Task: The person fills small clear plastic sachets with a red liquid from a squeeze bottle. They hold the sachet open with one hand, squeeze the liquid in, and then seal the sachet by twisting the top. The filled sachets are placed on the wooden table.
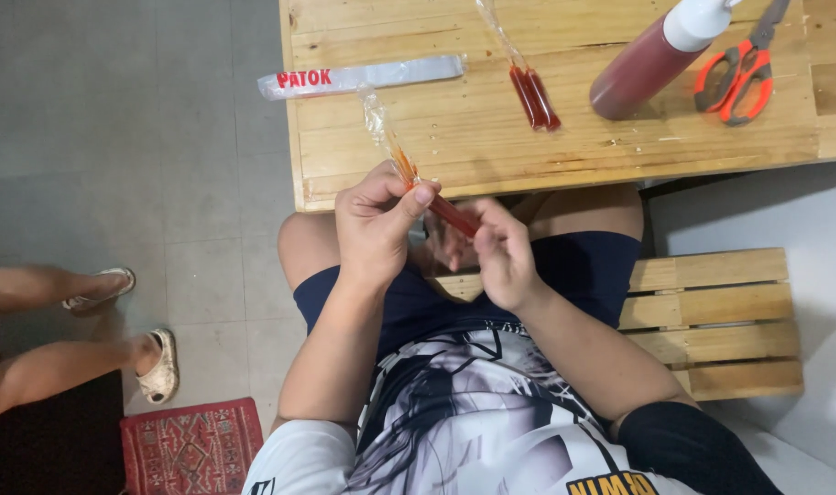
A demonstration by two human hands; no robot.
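My left hand (374, 225) pinches the upper part of a long thin clear plastic tube bag (387, 139) filled with red liquid. Its empty top end rises over the edge of the wooden table (454, 128). My right hand (500, 252) grips the lower, filled end of the same bag (454, 215) just below the table edge, above my lap. Both hands are close together, fingers closed around the bag.
On the table lie a second filled tube bag (532, 96), a flat pack of plastic bags (363, 77), a bottle of red liquid with a white cap (651, 60) and orange scissors (743, 69). A wooden bench (720, 321) is under me. Another person's legs (70, 330) are at left.
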